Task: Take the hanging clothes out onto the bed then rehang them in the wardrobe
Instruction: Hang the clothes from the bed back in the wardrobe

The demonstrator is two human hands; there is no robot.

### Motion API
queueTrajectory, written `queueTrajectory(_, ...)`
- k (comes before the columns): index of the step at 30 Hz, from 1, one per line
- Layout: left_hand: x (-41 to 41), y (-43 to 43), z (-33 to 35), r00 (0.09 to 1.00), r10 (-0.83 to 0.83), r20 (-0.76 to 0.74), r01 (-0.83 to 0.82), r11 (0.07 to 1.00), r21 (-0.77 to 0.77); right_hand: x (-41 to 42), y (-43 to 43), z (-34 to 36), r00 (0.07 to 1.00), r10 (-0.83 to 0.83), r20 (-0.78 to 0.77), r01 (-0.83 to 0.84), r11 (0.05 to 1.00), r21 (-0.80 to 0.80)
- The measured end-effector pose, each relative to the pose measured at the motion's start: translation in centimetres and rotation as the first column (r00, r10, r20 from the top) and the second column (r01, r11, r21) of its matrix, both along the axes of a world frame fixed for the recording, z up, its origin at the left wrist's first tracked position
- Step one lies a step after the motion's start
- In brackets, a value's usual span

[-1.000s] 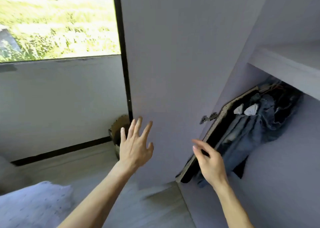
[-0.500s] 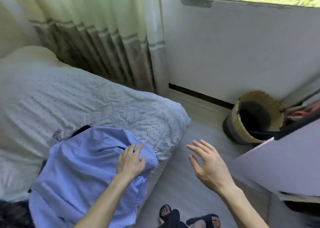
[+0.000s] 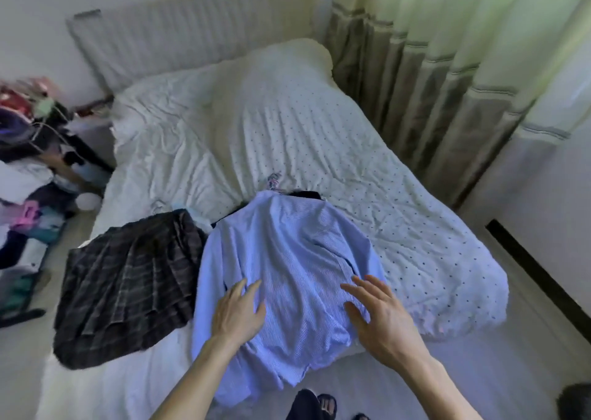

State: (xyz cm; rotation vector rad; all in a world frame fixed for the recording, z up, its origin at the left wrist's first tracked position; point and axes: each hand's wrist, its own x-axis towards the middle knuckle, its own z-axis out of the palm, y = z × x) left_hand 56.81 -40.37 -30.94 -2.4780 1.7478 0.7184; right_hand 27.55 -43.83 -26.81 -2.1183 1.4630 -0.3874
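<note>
**Right grip (image 3: 380, 317) comes across to the blue shirt (image 3: 287, 259) on the bed (image 3: 319, 125)**

Half a second ago the right grip, the person's right hand, hung over the floor. Now it is at the shirt's right side, and the view has swung off the woven basket to take in the whole bed. I see the shirt lying spread on the near end of the bed, its lower edge drooping over the bed's side toward me. The left grip (image 3: 238, 312) stays flat on the shirt's lower left part, fingers straight and apart, holding nothing. The right grip is also spread wide, fingers apart, over the shirt's lower right. I cannot tell whether it touches the cloth. A dark garment (image 3: 303, 194) peeks out from under the shirt's far end. Against the shirt's left side lies a dark plaid skirt (image 3: 128, 279), also on the bed. Beyond them I see the ribbed headboard (image 3: 192, 36) and, to the right, pale green curtains (image 3: 447, 68). A jumble of clothes and bags (image 3: 28, 164) sits left of the bed.
</note>
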Motion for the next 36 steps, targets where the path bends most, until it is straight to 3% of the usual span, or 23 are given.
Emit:
queueTrajectory(8, 3.1, 1.8, 0.0, 0.987, 0.156, 0.029, -0.157, 0.987, 0.034, 4.3, -3.1, -1.4, 0.965, 0.251, -0.07, -0.255, 0.966, -0.051)
queueTrajectory(18, 7.7, -3.6, -3.4, 0.99, 0.143, -0.02, -0.137, 0.977, 0.163, 10.8, -9.6, -6.7, 0.842, 0.462, -0.278, -0.396, 0.879, 0.265)
queueTrajectory(24, 14.6, -12.6, -8.5, 0.998, 0.06, -0.032, -0.046, 0.939, 0.341, 16.1, -16.0, -12.4, 0.82, 0.451, -0.353, -0.258, 0.841, 0.475)
queueTrajectory(28, 19.3, -20.3, -12.2, 0.999, -0.013, -0.03, 0.023, 0.934, 0.357, 19.1, -19.7, -16.0, 0.78, 0.456, -0.43, -0.163, 0.81, 0.564)
queueTrajectory(36, 25.2, -32.9, -20.3, 0.996, 0.064, -0.054, -0.053, 0.981, 0.185, 23.3, -22.8, -22.2, 0.808, 0.351, -0.472, 0.02, 0.785, 0.619)
